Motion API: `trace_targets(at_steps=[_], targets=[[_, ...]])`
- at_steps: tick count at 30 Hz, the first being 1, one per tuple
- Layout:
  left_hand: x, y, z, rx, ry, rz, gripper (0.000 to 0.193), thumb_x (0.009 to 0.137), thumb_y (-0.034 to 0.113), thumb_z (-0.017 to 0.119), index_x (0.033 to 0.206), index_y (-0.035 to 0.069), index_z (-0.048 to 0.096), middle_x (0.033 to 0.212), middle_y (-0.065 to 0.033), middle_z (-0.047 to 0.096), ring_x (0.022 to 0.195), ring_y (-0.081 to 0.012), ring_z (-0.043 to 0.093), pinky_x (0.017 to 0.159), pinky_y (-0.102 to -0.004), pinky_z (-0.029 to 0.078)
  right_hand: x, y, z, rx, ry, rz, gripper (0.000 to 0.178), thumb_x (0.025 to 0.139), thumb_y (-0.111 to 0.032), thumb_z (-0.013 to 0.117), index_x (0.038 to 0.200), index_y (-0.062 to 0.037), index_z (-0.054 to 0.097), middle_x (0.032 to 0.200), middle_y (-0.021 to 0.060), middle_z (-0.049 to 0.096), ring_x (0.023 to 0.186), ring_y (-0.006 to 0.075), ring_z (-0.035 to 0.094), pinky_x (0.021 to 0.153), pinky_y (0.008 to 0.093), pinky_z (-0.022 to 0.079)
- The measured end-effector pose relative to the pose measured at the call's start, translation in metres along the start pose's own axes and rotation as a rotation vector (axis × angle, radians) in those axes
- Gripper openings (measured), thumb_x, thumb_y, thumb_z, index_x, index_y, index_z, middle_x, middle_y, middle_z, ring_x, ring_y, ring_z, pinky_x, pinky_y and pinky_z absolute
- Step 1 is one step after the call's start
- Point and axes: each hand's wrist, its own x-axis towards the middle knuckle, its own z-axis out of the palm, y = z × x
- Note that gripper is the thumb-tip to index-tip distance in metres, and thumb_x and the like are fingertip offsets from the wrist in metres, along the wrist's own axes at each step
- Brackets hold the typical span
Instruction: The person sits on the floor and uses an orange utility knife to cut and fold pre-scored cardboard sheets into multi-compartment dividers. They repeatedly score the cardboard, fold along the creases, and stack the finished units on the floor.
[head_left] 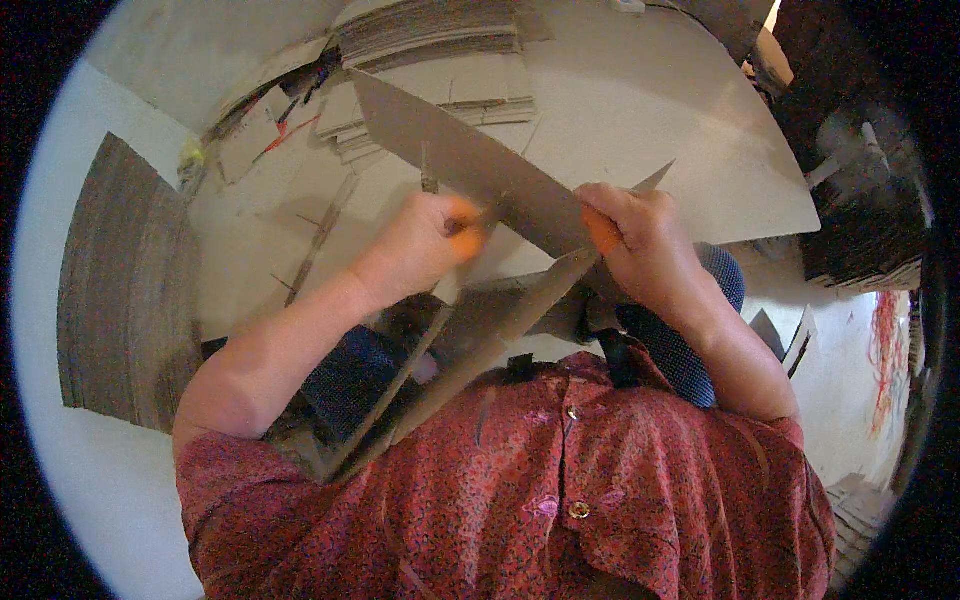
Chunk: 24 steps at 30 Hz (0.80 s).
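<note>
My left hand [440, 238] is closed in a pinch, orange coverings on its fingertips, on a thin cardboard strip seen nearly edge-on. My right hand [642, 232], also with orange on its fingers, grips a wide cardboard strip [455, 150] by its near right end. That strip slants up to the far left. A second long cardboard piece [520, 310] crosses under my right hand and runs down to the left against my lap. Whether the pieces are slotted together where they meet is hidden by my fingers.
A pale work board [680, 100] spreads in front of me. Stacked cardboard [430, 35] lies at its far side, with more strips [490, 108] nearer. A tall cardboard stack [125, 290] stands at left. Red-handled scissors [283, 128] lie far left; red strings [885, 350] hang right.
</note>
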Motion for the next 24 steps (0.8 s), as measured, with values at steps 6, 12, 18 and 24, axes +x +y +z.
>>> trace_targets(at_steps=[6, 12, 18, 24], targets=[[0.003, -0.011, -0.007, 0.158, 0.083, -0.163, 0.014, 0.08, 0.011, 0.059, 0.087, -0.001, 0.061, 0.076, -0.0014, 0.061, 0.072, -0.007, 0.053, 0.066, -0.0235, 0.044, 0.001, 0.004, 0.004, 0.039, 0.022, -0.008, 0.002, 0.074, -0.006, 0.052, 0.075, -0.0045, 0.054, 0.061, 0.0199, 0.054, 0.059, 0.0391, 0.055, 0.051, 0.0443, 0.043], [-0.002, -0.022, -0.007, -0.144, 0.152, 0.039, 0.021, 0.082, 0.017, 0.06, 0.095, 0.001, 0.061, 0.082, -0.001, 0.062, 0.075, -0.0077, 0.054, 0.069, -0.0233, 0.044, 0.009, 0.018, 0.022, -0.087, -0.164, 0.03, 0.007, 0.076, -0.007, 0.051, 0.081, -0.0037, 0.055, 0.062, 0.0215, 0.055, 0.059, 0.0393, 0.055, 0.053, 0.0451, 0.045], [-0.046, -0.184, -0.075, 1.156, 0.617, -0.257, 0.061, 0.077, 0.035, 0.062, 0.121, -0.002, 0.041, 0.119, -0.0203, 0.047, 0.107, -0.0328, 0.047, 0.086, -0.0382, 0.042, 0.015, 0.025, 0.021, -0.384, -0.419, 0.094, 0.066, 0.078, -0.008, 0.052, 0.135, -0.0114, 0.019, 0.067, 0.0223, 0.059, 0.063, 0.0398, 0.058, 0.058, 0.0476, 0.047], [-0.088, -0.223, -0.131, 0.982, 0.464, -0.729, 0.043, 0.078, 0.036, 0.059, 0.101, 0.0, 0.056, 0.096, -0.0219, 0.058, 0.091, -0.0356, 0.055, 0.077, -0.0433, 0.044, 0.031, 0.017, 0.045, -0.33, -0.491, 0.102, 0.056, 0.084, -0.01, 0.048, 0.134, -0.0142, 0.023, 0.074, 0.0261, 0.057, 0.068, 0.0432, 0.055, 0.064, 0.0487, 0.042]])
